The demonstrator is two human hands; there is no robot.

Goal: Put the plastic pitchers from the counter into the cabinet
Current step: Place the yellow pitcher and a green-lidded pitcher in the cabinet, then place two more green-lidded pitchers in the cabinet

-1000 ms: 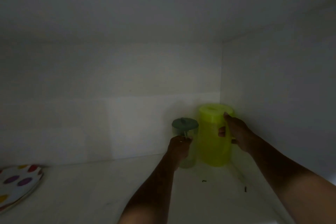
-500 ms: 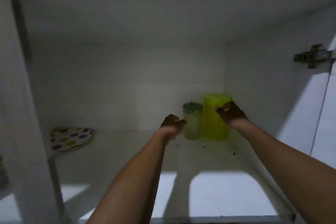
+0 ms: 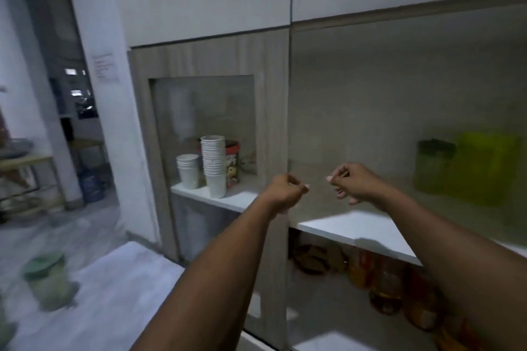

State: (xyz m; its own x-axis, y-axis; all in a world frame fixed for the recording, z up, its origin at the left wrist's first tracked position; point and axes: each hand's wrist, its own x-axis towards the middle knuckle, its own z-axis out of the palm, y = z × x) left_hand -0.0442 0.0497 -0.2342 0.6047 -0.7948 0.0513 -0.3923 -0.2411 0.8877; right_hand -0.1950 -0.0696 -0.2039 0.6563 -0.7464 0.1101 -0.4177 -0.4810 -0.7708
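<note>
Two pitchers are on the cabinet shelf on the far right, seen a bit blurry through the glass door: a yellow-green pitcher and, touching its left side, a smaller clear pitcher with a dark green lid. Both stand upright, long axis vertical, lids up. Can't tell which way the spouts or handles point.

Both hands hover in front of the cabinet, near each other but not touching, well to the left of the pitchers. The left hand has its grip loosely curled, thumb against fingers, holding nothing. The right hand is the same, fingers loosely curled in, empty.

Another green-lidded pitcher, upright and blurred, sits on the grey surface near left. Stacked white paper cups fill the left cabinet section.
</note>
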